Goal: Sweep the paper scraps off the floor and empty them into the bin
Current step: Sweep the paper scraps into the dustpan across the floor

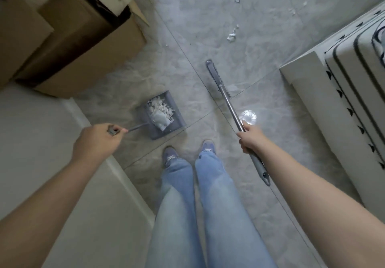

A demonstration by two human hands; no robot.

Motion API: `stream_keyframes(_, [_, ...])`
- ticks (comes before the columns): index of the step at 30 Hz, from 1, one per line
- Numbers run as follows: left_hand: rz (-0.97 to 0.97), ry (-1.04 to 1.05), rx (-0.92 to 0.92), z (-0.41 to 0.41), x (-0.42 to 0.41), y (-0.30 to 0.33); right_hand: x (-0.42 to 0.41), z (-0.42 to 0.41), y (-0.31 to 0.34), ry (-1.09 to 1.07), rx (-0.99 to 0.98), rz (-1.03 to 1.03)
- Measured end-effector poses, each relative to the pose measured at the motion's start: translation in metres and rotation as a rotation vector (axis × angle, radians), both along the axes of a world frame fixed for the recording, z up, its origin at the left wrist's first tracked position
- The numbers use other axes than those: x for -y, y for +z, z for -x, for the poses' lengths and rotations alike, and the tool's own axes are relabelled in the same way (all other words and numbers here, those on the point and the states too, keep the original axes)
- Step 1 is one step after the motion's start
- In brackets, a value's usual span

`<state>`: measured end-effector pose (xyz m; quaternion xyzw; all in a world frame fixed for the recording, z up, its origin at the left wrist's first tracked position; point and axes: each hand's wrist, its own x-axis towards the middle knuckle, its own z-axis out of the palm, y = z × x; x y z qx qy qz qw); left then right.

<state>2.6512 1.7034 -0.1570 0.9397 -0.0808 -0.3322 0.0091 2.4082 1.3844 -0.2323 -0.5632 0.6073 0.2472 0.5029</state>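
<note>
While gripped: grey dustpan (160, 115) (flat, plastic)

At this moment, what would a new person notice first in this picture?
The grey dustpan full of white paper scraps sits on the floor ahead, its handle held by the left hand. The right hand grips the broom. More loose scraps lie further ahead.

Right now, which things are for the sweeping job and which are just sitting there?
For the job:
- broom, in the right hand
- dustpan, held by the left hand
- paper scraps on the floor

Just lying about:
- cardboard boxes
- patterned mattress
</note>
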Motion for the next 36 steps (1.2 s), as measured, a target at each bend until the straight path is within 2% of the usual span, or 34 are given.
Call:
stream_keyframes(6, [0.025, 0.022, -0.006, -0.024, -0.038, -0.011, 0.014, -0.066, -0.035, 0.161, -0.099, 0.088])
stream_keyframes(9, [-0.004, -0.013, -0.008, -0.029, -0.045, -0.023, 0.009, -0.100, -0.046, 0.231, -0.146, 0.068])
stream_keyframes(12, [0.004, 0.051, 0.016, -0.028, -0.047, -0.033, -0.039, -0.114, -0.045, 0.177, -0.119, 0.002])
stream_keyframes(16, [0.016, 0.111, 0.003, -0.039, -0.049, -0.031, -0.126, -0.092, -0.023, 0.171, -0.046, -0.201])
stream_keyframes(18, [-0.003, 0.106, -0.061, -0.044, -0.047, -0.029, -0.153, -0.081, -0.007, 0.176, -0.007, -0.253])
stream_keyframes(21, [-0.031, 0.125, -0.185, -0.053, -0.042, -0.026, -0.175, -0.074, 0.013, 0.267, 0.026, -0.203])
stream_keyframes(26, [0.109, 0.258, -0.406, -0.066, -0.043, -0.032, -0.177, -0.100, 0.003, 0.284, -0.018, -0.072])
stream_keyframes(29, [0.156, 0.295, -0.510, -0.064, -0.043, -0.037, -0.171, -0.128, -0.004, 0.228, -0.054, -0.100])
stream_keyframes(33, [0.182, 0.242, -0.389, -0.068, -0.048, -0.035, -0.168, -0.139, 0.010, 0.104, -0.029, -0.188])
stream_keyframes(36, [0.207, 0.248, -0.342, -0.066, -0.053, -0.035, -0.173, -0.127, 0.028, 0.219, 0.047, -0.126])
